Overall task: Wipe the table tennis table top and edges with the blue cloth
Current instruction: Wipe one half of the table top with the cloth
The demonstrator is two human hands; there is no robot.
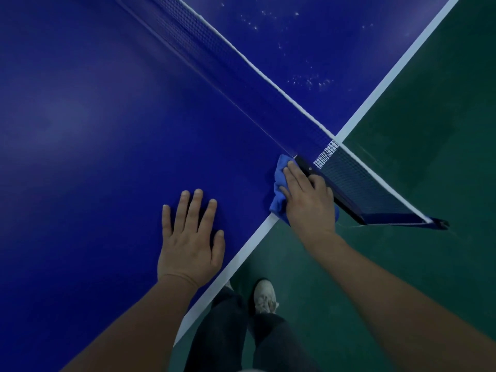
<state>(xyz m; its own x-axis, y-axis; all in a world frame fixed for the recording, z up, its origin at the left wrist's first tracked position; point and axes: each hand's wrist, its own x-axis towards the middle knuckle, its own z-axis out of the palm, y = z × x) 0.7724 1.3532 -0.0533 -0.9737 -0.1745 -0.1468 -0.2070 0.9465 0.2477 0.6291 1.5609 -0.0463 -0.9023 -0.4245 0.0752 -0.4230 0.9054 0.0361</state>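
Two hands are laid on the table (107, 130). Nearest, below the grip, a shoe (264, 294) is seen on the green floor (402, 264). To the left of the grip, the left hand (190, 237) is spread flat on the blue top, just inside the white edge line (241, 253). The cloth (279, 189) is bunched at the table's edge and pressed down under the straight fingers (294, 175) of the right hand (308, 200). Just beyond the grip stands the net clamp (308, 167), from which the net (349, 178) is stretched both ways. Past the net, white specks (308, 80) are scattered.
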